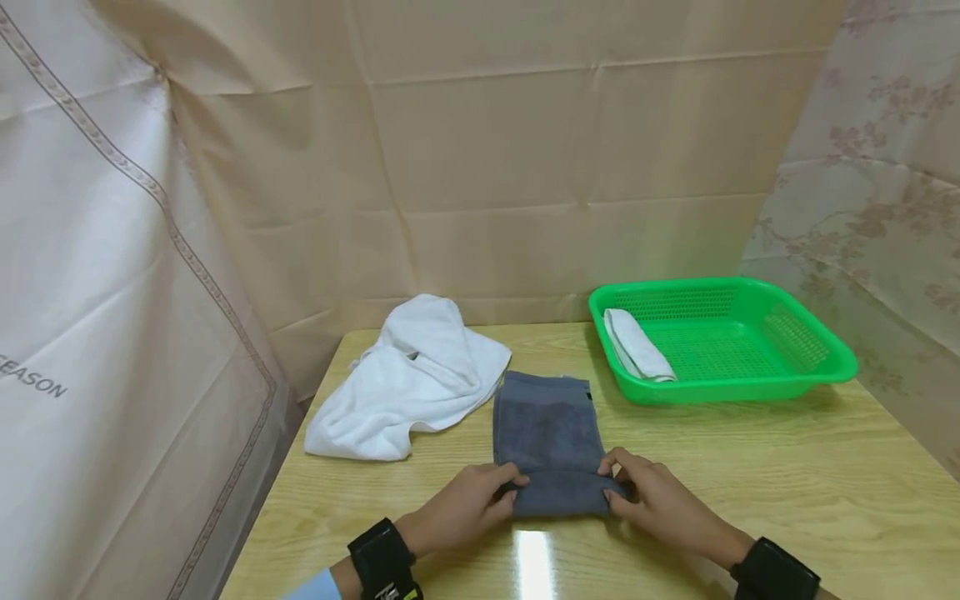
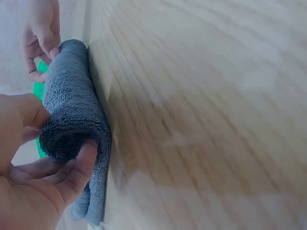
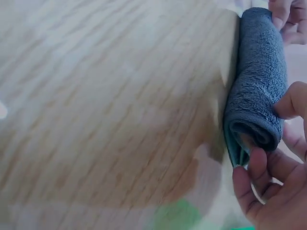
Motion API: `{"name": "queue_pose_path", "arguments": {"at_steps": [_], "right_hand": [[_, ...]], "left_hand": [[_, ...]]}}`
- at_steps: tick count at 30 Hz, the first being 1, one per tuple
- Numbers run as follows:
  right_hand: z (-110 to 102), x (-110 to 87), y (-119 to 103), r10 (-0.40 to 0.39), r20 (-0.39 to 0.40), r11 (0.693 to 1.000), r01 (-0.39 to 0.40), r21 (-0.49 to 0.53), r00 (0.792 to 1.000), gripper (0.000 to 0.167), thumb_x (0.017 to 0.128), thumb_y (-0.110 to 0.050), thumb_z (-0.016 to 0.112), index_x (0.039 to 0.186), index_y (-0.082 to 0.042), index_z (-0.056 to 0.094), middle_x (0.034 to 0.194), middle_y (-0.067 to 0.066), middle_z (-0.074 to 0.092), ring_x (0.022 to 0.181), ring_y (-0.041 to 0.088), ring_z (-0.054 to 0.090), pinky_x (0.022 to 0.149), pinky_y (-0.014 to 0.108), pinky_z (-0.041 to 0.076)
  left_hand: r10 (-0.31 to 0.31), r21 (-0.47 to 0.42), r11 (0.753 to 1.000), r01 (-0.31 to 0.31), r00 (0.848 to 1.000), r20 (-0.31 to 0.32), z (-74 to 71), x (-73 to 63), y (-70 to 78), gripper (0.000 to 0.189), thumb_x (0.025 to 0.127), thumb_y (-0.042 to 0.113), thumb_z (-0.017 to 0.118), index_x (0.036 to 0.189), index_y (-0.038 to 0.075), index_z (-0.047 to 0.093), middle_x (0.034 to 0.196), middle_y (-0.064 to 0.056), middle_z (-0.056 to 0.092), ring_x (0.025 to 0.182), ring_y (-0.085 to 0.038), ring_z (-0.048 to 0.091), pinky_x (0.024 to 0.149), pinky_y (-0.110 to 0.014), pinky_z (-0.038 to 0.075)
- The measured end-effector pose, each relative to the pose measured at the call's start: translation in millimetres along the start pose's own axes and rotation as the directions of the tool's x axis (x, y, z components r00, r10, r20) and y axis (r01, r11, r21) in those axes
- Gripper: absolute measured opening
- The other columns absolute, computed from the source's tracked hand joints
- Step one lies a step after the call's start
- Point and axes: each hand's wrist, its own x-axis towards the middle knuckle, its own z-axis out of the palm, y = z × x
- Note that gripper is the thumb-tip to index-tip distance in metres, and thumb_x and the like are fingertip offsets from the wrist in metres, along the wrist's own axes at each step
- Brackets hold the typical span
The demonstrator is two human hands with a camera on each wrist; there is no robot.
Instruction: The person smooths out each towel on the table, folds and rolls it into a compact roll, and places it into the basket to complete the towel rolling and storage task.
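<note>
At left on the table (image 1: pixel 787 467), a crumpled white towel (image 1: pixel 408 383) lies loose, one edge right beside the gray cloth — close enough that it is probably worth keeping out from under the roll. Next, the person's left hand (image 1: pixel 472 500) pinches the left end of the coil between thumb and fingers, where the left wrist view shows a dark hollow that suggests a slack core. Between the hands, near the middle of the table, lies the gray towel (image 1: pixel 551 425), its near end rolled, its far part flat and stretching away from the person. The step appears to be rolling it up, and looks only partly done. Good work here likely means turning both ends at one rate, tucking the core snug and keeping the flat part smooth, so that the side edges stay lined up. The right hand (image 1: pixel 656 500) grips the opposite end in a similar pinch — a matched hold that should help prevent a cone-shaped roll. At far right, apart from the hands, a green basket (image 1: pixel 750 389) holds a folded white cloth (image 1: pixel 637 346) along its left side.
</note>
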Motion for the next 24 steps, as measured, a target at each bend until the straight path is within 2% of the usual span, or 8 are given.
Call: {"name": "queue_pose_path", "arguments": {"at_steps": [2, 9, 12, 15, 18, 20, 23, 24], "right_hand": [[-0.2, 1.1, 1.0, -0.001, 0.015, 0.998, 0.000, 0.066, 1.000, 0.015, 0.103, -0.016, 0.064, 0.114, -0.016, 0.054, 0.084, -0.009, 0.060, 0.067, 0.001, 0.054, 0.056, 0.025, 0.043], [0.1, 7.1, 1.0, 0.052, 0.028, 0.994, -0.054, 0.097, 0.998, 0.009, 0.105, -0.016, 0.061, 0.112, -0.017, 0.055, 0.064, -0.011, 0.050, 0.053, 0.000, 0.039, 0.050, 0.023, 0.034], [-0.1, 10.6, 1.8, 0.089, 0.028, 0.992, -0.091, 0.083, 0.996, 0.008, 0.104, -0.016, 0.061, 0.111, -0.018, 0.058, 0.068, -0.007, 0.058, 0.054, 0.002, 0.041, 0.051, 0.023, 0.035], [0.2, 13.6, 1.1, 0.111, 0.012, 0.993, -0.111, 0.049, 0.994, 0.004, 0.104, -0.016, 0.062, 0.105, -0.020, 0.062, 0.086, -0.004, 0.069, 0.059, 0.003, 0.046, 0.054, 0.024, 0.038], [2.9, 14.0, -1.5, 0.044, -0.055, 0.994, -0.050, -0.096, 0.998, 0.010, 0.099, -0.013, 0.068, 0.097, -0.023, 0.066, 0.099, -0.006, 0.066, 0.069, 0.004, 0.045, 0.059, 0.024, 0.039], [6.0, 13.4, -3.5, -0.092, -0.110, 0.962, 0.060, -0.268, 0.990, 0.015, 0.092, -0.008, 0.074, 0.094, -0.023, 0.070, 0.097, -0.006, 0.060, 0.075, 0.007, 0.044, 0.061, 0.025, 0.039], [11.3, 11.4, -6.4, -0.324, -0.140, 0.834, 0.213, -0.509, 0.936, 0.020, 0.086, -0.001, 0.073, 0.094, -0.019, 0.070, 0.095, -0.004, 0.051, 0.081, 0.010, 0.043, 0.066, 0.027, 0.042], [12.6, 10.8, -7.4, -0.386, -0.125, 0.793, 0.260, -0.550, 0.914, 0.016, 0.090, -0.001, 0.068, 0.096, -0.016, 0.071, 0.095, -0.003, 0.051, 0.082, 0.012, 0.043, 0.066, 0.027, 0.042]], "left_hand": [[0.017, 0.037, 0.999, -0.016, 0.999, -0.030, 0.3, 0.9, -0.3, 0.020, 0.104, 0.009, 0.057, 0.121, 0.013, 0.066, 0.117, 0.000, 0.067, 0.084, 0.000, 0.053, 0.070, -0.013, 0.044], [0.017, 0.062, 0.998, -0.009, 0.992, -0.122, -0.6, 4.4, -4.9, 0.015, 0.101, 0.008, 0.065, 0.115, 0.013, 0.069, 0.101, 0.003, 0.061, 0.082, -0.002, 0.052, 0.069, -0.014, 0.046], [0.035, 0.088, 0.996, -0.026, 0.993, -0.112, -3.8, 4.3, -5.6, 0.013, 0.100, 0.007, 0.067, 0.110, 0.012, 0.074, 0.102, 0.001, 0.062, 0.082, 0.000, 0.055, 0.069, -0.012, 0.046], [0.063, 0.188, 0.981, -0.046, 0.994, -0.087, -6.8, 2.8, -3.8, 0.015, 0.099, 0.012, 0.070, 0.111, 0.009, 0.077, 0.107, 0.000, 0.059, 0.083, 0.000, 0.054, 0.069, -0.009, 0.044], [0.081, 0.315, 0.947, -0.059, 0.995, -0.057, -7.5, 2.1, -1.5, 0.025, 0.095, 0.026, 0.076, 0.114, 0.010, 0.079, 0.110, 0.000, 0.056, 0.085, -0.003, 0.051, 0.070, -0.011, 0.043], [0.080, 0.390, 0.919, -0.061, 0.996, -0.032, -7.3, 2.8, 0.8, 0.033, 0.091, 0.035, 0.080, 0.115, 0.012, 0.079, 0.109, 0.002, 0.055, 0.089, -0.007, 0.048, 0.073, -0.014, 0.042], [0.089, 0.471, 0.878, -0.084, 0.996, 0.013, -6.7, 4.8, 4.5, 0.037, 0.088, 0.040, 0.083, 0.114, 0.014, 0.079, 0.107, 0.004, 0.055, 0.091, -0.010, 0.045, 0.074, -0.019, 0.041], [0.097, 0.488, 0.868, -0.096, 0.995, 0.024, -6.7, 5.4, 5.9, 0.036, 0.087, 0.039, 0.084, 0.112, 0.015, 0.079, 0.106, 0.004, 0.055, 0.092, -0.010, 0.045, 0.075, -0.020, 0.042]]}}
